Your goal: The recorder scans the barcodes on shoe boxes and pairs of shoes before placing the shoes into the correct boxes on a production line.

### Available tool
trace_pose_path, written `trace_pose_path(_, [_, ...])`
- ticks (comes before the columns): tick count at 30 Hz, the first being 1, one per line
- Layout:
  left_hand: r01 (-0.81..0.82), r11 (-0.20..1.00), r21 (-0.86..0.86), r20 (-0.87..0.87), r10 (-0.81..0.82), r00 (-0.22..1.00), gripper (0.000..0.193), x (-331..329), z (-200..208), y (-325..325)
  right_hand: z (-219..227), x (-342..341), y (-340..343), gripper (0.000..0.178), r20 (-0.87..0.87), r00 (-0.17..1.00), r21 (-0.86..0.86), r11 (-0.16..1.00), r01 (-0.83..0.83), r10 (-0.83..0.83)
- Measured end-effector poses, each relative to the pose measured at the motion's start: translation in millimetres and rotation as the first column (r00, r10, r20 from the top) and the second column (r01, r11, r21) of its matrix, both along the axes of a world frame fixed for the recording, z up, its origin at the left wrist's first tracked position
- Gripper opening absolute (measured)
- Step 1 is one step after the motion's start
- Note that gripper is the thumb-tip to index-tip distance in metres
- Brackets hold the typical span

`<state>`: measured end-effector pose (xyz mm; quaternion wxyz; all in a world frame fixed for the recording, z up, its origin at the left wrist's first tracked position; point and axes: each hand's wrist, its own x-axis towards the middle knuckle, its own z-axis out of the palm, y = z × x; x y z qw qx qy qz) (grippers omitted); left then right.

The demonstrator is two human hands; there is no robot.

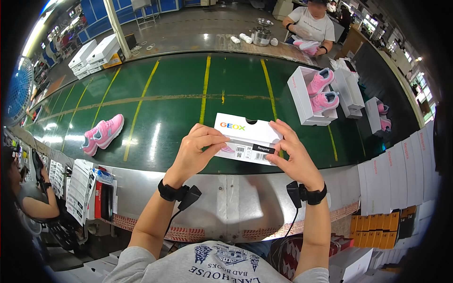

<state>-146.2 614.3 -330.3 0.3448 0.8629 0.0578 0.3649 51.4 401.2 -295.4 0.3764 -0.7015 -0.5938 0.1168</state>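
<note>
A white shoebox point(250, 133) is upright over the near edge of the green conveyor belt point(179, 108). Its near side carries colourful lettering, a printed label with barcodes and a small pink shoe picture, and a half-round notch shows in its upper edge. My left hand point(200, 147) pinches the box's left end between thumb and fingers. At the opposite end my right hand point(298, 158) grips it, thumb low on the label side and fingers at the upper corner. Both wrists wear black straps with small black devices. The box's far side is hidden.
Pink sneakers point(104, 134) lie on the belt at left. At right, an open white box point(302, 106) holds pink sneakers, with more boxes beyond. White boxes point(394, 172) are stacked near right. Across the belt a person point(314, 23) handles pink shoes. A metal ledge point(226, 200) runs along my side.
</note>
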Motion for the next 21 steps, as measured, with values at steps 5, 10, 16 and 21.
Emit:
trace_pose_path(5, [0.013, 1.000, 0.009, 0.007, -0.013, 1.000, 0.022, 0.4, -1.0, 1.0, 0.0, -1.4, 0.3, 0.028, 0.007, 1.000, 0.005, 1.000, 0.005, -0.005])
trace_pose_path(10, [-0.006, 0.996, 0.084, 0.020, 0.005, 1.000, 0.019, 0.7, -2.3, 0.7, 0.2, -2.3, 1.1, 0.029, 0.029, 1.000, -0.005, 1.000, -0.002, 0.002])
trace_pose_path(16, [-0.022, 0.991, 0.129, 0.016, 0.020, 1.000, 0.019, 1.0, -2.5, -4.8, 2.0, 0.5, -0.2, 0.028, 0.088, 0.996, 0.017, 1.000, -0.025, 0.023])
trace_pose_path(21, [-0.010, 1.000, 0.025, 0.039, 0.009, 0.999, 0.026, 1.5, -9.7, -8.8, -3.7, 6.3, 4.3, 0.019, 0.050, 0.999, 0.057, 0.998, -0.001, -0.002])
